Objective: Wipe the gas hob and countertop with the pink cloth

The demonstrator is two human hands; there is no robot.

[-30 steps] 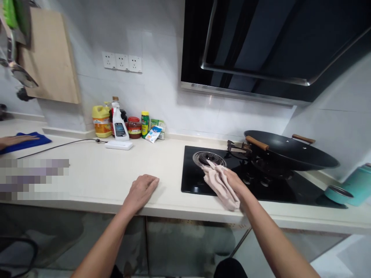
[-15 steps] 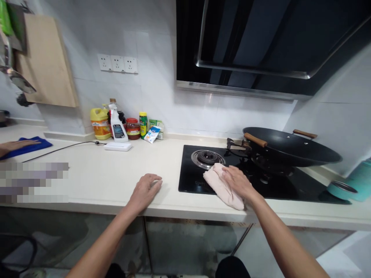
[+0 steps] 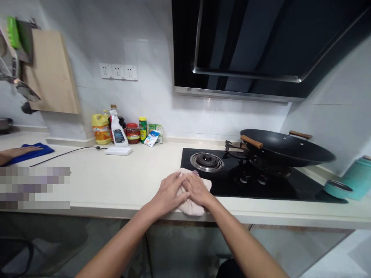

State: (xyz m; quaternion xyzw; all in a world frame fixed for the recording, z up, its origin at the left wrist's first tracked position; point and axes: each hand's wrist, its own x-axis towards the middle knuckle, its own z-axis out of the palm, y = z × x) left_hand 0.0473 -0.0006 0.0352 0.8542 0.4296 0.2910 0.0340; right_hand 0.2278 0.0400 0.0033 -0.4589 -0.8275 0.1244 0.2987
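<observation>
A pale pink cloth lies bunched at the counter's front edge, over the front left corner of the black gas cooktop. My right hand is on top of the cloth and grips it, with the fingertips partly covered. From the left, my left hand rests on the cloth's edge, thumb and fingers apart, its fingertips meeting those of my right hand. Just behind the cloth is the bare left burner. A large black wok with wooden handles sits tilted over the right burner.
A teal container and a teal lid-like piece stand at the right. Along the wall are a spray bottle, a yellow jug and a red-lidded jar. Another person's hand presses a blue cloth at far left.
My right hand has drawn the pink cloth left, off the middle of the cooktop's front. My left hand has moved right from the bare counter onto the cloth.
</observation>
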